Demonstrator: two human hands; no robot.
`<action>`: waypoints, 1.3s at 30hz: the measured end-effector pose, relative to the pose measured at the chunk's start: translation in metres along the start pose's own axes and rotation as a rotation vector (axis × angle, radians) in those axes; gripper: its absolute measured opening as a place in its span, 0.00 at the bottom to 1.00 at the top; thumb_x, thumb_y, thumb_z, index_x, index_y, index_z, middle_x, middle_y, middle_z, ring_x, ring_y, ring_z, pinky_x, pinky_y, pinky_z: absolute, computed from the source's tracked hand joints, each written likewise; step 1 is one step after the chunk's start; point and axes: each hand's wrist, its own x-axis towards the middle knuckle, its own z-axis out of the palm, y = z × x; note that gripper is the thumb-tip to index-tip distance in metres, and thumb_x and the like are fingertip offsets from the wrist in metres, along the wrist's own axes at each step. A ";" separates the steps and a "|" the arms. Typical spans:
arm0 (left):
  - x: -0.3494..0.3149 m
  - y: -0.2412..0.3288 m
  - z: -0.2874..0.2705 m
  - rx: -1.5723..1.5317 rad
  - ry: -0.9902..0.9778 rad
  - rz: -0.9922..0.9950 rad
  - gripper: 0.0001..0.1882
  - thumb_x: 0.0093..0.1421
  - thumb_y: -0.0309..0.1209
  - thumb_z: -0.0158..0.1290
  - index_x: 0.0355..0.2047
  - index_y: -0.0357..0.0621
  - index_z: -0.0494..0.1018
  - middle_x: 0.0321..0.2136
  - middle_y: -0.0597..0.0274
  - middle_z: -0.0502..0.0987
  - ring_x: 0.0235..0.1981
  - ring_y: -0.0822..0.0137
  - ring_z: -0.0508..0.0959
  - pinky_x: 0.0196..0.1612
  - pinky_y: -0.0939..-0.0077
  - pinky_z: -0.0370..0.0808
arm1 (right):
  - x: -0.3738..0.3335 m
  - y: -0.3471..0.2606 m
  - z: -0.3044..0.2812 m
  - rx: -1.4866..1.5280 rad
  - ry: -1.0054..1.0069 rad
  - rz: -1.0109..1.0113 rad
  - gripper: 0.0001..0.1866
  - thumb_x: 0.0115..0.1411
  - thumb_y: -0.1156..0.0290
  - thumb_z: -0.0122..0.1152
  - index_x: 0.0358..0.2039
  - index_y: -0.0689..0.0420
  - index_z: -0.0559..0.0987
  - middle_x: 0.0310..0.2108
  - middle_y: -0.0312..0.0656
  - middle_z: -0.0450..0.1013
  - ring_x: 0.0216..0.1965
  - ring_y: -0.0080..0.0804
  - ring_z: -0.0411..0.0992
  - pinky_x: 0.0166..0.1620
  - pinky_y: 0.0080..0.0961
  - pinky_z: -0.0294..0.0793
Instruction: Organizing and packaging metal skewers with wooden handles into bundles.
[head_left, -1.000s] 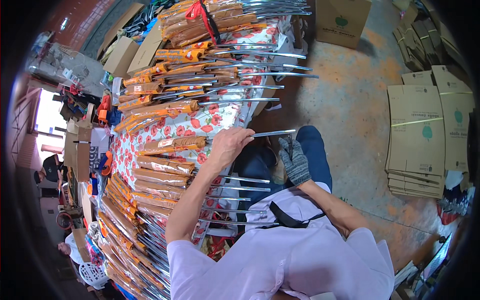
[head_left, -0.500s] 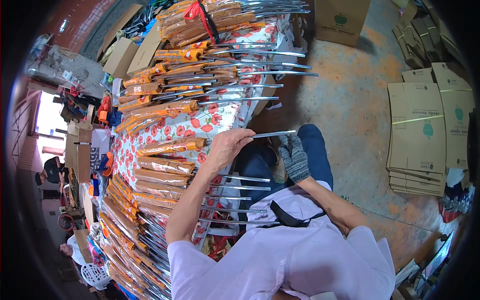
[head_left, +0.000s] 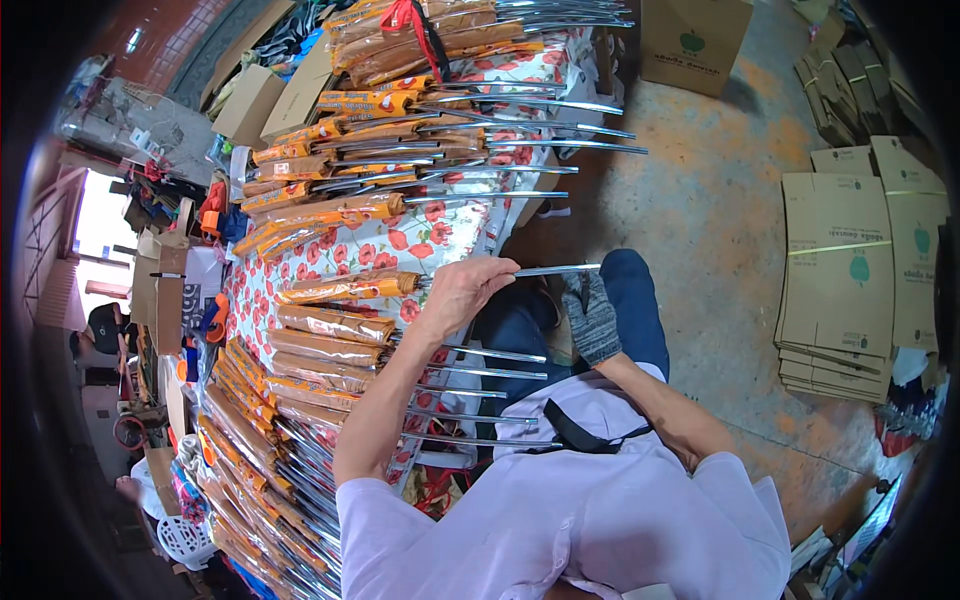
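Observation:
My bare left hand (head_left: 466, 293) is closed around the metal rod (head_left: 556, 270) of a rolled orange-brown bundle in clear plastic. The rolled part of that bundle (head_left: 350, 287) lies on the table, left of my hand. The rod points right, over my lap. My right hand (head_left: 592, 325), in a grey knitted glove, is just below the rod's free end. Its fingers stretch up toward the tip, and the thumb is apart from them. Contact between the fingertips and the rod is hard to make out. Similar rolled bundles (head_left: 325, 345) lie nearer me, their rods over the table edge.
A red-flowered tablecloth (head_left: 400, 240) covers the table. More bundles (head_left: 365, 160) are at the far side, with a red and black strap (head_left: 415, 30) on top. Flattened cartons (head_left: 835, 260) are stacked on the floor at right. A box (head_left: 695, 45) stands beyond. Other people are at far left.
The rod and my left hand have shifted slightly right. My gloved right fingers now sit a little lower against the rod's end. The whole view has tilted slightly.

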 end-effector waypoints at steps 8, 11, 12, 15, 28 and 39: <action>-0.001 0.000 -0.001 -0.017 -0.021 -0.025 0.08 0.61 0.29 0.61 0.41 0.44 0.81 0.33 0.58 0.83 0.32 0.57 0.83 0.35 0.69 0.79 | 0.001 -0.007 -0.003 0.069 0.012 0.030 0.17 0.64 0.66 0.62 0.51 0.59 0.79 0.51 0.51 0.75 0.51 0.51 0.74 0.55 0.37 0.73; -0.002 0.001 0.000 -0.021 -0.026 -0.024 0.08 0.62 0.29 0.61 0.41 0.43 0.81 0.32 0.58 0.83 0.32 0.58 0.83 0.34 0.70 0.78 | -0.001 -0.001 -0.003 0.064 0.030 0.030 0.18 0.63 0.65 0.63 0.51 0.59 0.78 0.49 0.51 0.76 0.48 0.52 0.76 0.52 0.38 0.75; -0.002 0.002 0.000 -0.015 -0.028 -0.020 0.08 0.62 0.29 0.61 0.41 0.43 0.81 0.32 0.59 0.83 0.32 0.58 0.83 0.34 0.70 0.78 | -0.002 0.001 -0.002 0.052 0.053 0.021 0.19 0.62 0.64 0.63 0.51 0.59 0.77 0.47 0.52 0.76 0.47 0.53 0.76 0.51 0.39 0.75; -0.003 0.002 -0.001 -0.009 -0.023 -0.011 0.08 0.62 0.29 0.61 0.41 0.44 0.81 0.32 0.59 0.83 0.32 0.58 0.83 0.35 0.70 0.78 | -0.004 0.006 0.000 0.019 0.083 -0.012 0.20 0.62 0.64 0.64 0.52 0.59 0.76 0.45 0.52 0.77 0.45 0.53 0.77 0.49 0.40 0.76; -0.054 0.026 -0.035 0.248 -0.320 -0.182 0.11 0.61 0.33 0.60 0.43 0.44 0.78 0.38 0.58 0.81 0.40 0.55 0.82 0.40 0.65 0.79 | -0.037 0.019 -0.021 -0.205 -0.195 -0.212 0.20 0.60 0.64 0.66 0.48 0.63 0.75 0.49 0.57 0.72 0.46 0.50 0.76 0.48 0.38 0.76; 0.003 -0.013 -0.059 0.306 0.197 -0.119 0.17 0.60 0.33 0.60 0.48 0.42 0.77 0.46 0.50 0.79 0.50 0.50 0.78 0.49 0.63 0.76 | -0.011 0.027 -0.021 -0.200 -0.035 0.022 0.19 0.66 0.66 0.60 0.55 0.59 0.76 0.51 0.52 0.71 0.51 0.51 0.73 0.55 0.39 0.72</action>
